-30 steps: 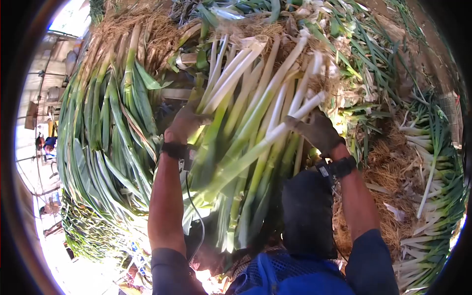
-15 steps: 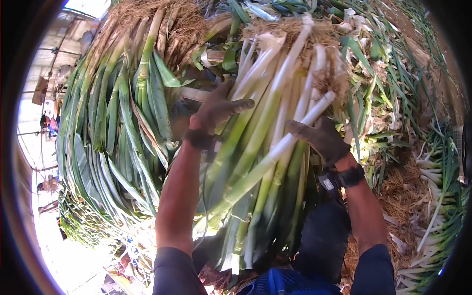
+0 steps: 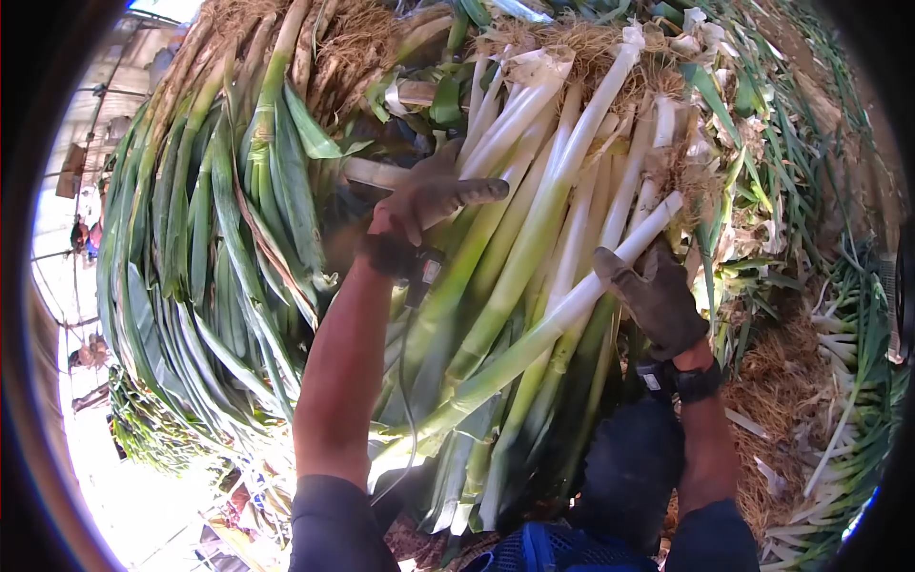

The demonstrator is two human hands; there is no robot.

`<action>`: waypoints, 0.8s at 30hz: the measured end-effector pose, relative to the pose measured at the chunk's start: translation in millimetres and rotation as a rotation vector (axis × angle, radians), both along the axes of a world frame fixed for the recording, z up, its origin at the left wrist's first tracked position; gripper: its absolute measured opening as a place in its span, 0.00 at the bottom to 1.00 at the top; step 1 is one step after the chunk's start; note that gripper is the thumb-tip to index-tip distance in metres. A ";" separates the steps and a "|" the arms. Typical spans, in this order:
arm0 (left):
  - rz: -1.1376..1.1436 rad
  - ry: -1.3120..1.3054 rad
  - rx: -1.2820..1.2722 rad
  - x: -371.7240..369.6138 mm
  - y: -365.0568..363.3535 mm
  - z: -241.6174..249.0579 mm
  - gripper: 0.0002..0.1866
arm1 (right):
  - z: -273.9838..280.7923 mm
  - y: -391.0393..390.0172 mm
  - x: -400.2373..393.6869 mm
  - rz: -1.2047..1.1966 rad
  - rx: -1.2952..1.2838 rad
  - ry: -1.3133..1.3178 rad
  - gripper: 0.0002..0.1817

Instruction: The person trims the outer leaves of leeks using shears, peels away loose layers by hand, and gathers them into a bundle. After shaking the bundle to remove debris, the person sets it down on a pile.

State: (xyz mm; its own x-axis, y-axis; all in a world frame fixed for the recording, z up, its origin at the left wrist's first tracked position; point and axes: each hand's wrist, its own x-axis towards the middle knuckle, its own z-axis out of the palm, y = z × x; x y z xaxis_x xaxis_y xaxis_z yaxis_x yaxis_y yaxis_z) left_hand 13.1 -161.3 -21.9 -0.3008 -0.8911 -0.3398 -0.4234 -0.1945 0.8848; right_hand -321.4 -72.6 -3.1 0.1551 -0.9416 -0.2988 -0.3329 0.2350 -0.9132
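Note:
A bundle of leeks [image 3: 534,219] lies before me, white shanks and roots toward the top, green leaves toward my body. One trimmed leek [image 3: 572,297] crosses slantwise over the others, its cut white end at upper right. My gloved left hand [image 3: 434,195] is at the bundle's left side, open, one digit stretched across the shanks and the other fingers partly hidden. At the right side, my gloved right hand [image 3: 658,297] has thumb and fingers spread, its thumb right at the slanting leek. Both wrists wear black straps, and a thin cable hangs from the left one.
A large heap of leeks [image 3: 219,229] lies to the left, roots at the top. Cut roots and leaf scraps [image 3: 753,191] are piled at the right. Further right stands a row of smaller white-and-green stalks [image 3: 843,419]. My dark-clothed knee [image 3: 629,458] is below the bundle.
The bundle's upper part and the slanting leek have shifted right. My right hand has moved right and slightly down, and my left hand a little to the right.

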 end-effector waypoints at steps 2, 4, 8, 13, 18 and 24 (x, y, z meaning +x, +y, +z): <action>-0.029 0.041 0.019 -9.9 2.2 9.6 0.48 | -26.1 -7.6 -1.3 -0.007 0.089 -0.060 0.36; -0.065 0.091 0.040 -24.5 12.6 23.0 0.48 | -29.7 -5.9 -4.4 -0.048 0.167 -0.225 0.32; -0.105 0.293 0.024 -54.9 35.7 30.6 0.54 | -32.3 11.3 -23.9 -0.200 0.411 -0.672 0.24; -0.114 0.282 0.206 -54.6 39.4 20.9 0.53 | -53.1 46.9 -84.5 0.034 0.465 -0.564 0.22; -0.125 0.154 0.227 -45.2 34.5 14.6 0.44 | -18.4 39.5 -78.5 0.155 0.545 -0.491 0.25; -0.280 -0.104 0.396 -31.2 24.9 11.6 0.40 | -54.4 41.5 -78.9 0.290 0.666 -0.352 0.29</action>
State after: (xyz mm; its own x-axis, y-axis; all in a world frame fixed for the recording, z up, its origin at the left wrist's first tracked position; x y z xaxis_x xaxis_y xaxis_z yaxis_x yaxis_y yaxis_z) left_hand -18.0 -136.5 -10.2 -0.4568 -0.5775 -0.6766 -0.5896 -0.3730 0.7164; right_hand -400.3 -31.1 -57.5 0.5555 -0.4909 -0.6712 -0.1835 0.7150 -0.6747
